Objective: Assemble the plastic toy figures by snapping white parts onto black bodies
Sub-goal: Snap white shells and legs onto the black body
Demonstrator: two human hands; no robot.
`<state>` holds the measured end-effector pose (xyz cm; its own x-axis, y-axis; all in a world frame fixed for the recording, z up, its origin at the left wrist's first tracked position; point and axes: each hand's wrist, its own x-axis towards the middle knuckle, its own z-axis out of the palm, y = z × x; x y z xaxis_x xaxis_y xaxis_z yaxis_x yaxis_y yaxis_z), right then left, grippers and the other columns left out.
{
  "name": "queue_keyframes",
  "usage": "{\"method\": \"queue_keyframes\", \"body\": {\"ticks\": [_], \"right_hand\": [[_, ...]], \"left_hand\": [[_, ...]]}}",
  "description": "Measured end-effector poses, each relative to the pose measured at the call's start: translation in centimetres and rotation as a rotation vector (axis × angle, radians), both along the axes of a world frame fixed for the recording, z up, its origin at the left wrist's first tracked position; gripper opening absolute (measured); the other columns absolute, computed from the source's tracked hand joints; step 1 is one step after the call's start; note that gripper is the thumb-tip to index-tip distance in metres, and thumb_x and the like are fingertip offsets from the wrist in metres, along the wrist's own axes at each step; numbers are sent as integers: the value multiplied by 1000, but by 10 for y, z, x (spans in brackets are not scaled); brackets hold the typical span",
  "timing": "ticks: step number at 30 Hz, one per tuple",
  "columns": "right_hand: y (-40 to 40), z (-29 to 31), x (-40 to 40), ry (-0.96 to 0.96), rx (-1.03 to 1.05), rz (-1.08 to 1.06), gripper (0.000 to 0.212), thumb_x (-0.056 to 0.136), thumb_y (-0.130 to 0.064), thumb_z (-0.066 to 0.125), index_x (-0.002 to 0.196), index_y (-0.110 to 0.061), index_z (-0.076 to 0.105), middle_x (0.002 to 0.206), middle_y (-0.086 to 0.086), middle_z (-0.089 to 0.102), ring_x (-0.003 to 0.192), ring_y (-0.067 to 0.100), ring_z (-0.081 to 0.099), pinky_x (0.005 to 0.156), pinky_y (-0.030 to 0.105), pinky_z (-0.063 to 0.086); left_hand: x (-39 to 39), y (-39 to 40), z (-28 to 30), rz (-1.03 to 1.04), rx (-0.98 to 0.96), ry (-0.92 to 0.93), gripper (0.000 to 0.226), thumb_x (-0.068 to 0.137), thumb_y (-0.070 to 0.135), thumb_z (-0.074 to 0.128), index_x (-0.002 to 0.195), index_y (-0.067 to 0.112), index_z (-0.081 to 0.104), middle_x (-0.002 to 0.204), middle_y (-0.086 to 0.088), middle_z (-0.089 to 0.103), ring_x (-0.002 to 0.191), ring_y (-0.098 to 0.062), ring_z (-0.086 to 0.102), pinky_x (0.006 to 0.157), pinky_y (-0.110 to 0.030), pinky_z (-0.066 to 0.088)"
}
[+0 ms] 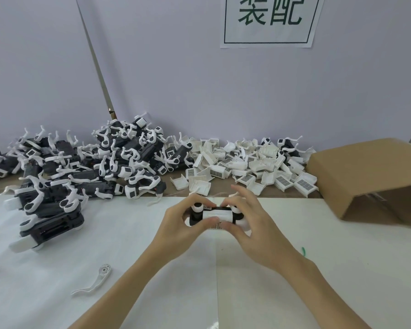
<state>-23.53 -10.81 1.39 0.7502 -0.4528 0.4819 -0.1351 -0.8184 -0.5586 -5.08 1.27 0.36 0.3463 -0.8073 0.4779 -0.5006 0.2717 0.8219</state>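
At centre, the left hand (176, 224) and right hand (249, 217) both grip one black-and-white plastic toy figure (217, 216) just above the white tabletop (318, 269). A heap of assembled black-and-white figures (81, 167) lies at ten o'clock, loose white plastic parts (252, 167) at one o'clock.

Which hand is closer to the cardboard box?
The right hand. It grips the toy on the side toward the box, which lies farther right. The left hand grips the toy's other end, farther from the box.
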Motion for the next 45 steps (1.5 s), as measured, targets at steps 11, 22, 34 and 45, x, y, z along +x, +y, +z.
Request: {"method": "queue_keyframes", "body": {"ticks": [11, 22, 34, 45], "right_hand": [[-2, 4, 4, -336, 728, -103, 10, 99, -28, 69, 93, -26, 77, 95, 0, 78, 72, 26, 78, 62, 27, 58], [-7, -1, 6, -124, 619, -102, 30, 103, -40, 58, 89, -17, 70, 79, -6, 64, 78, 6, 57, 87, 44, 53], [-10, 11, -9, 137, 348, 29, 34, 89, -56, 72, 117, -39, 67, 104, -15, 70, 83, 6, 66, 77, 26, 56], [-137, 82, -48, -960, 1334, 352, 50, 98, -53, 61, 134, -19, 51, 141, 22, 62, 129, 35, 63, 109, 46, 48]], "left_hand": [[7, -1, -3, 92, 138, -188, 67, 74, 52, 92, 131, 56, 57, 102, 24, 70, 92, -10, 67, 71, -17, 51], [7, 3, -2, -45, 244, -22, 62, 71, 58, 83, 124, 36, 60, 115, 19, 71, 111, -9, 66, 92, -23, 51], [6, 2, 4, 104, 168, 261, 43, 78, 77, 58, 91, 41, 77, 83, 12, 75, 71, 0, 62, 65, -11, 46], [-1, -7, -25, 190, 199, 167, 51, 103, 71, 31, 123, 41, 67, 119, 24, 63, 122, 3, 49, 97, -26, 44]]}}
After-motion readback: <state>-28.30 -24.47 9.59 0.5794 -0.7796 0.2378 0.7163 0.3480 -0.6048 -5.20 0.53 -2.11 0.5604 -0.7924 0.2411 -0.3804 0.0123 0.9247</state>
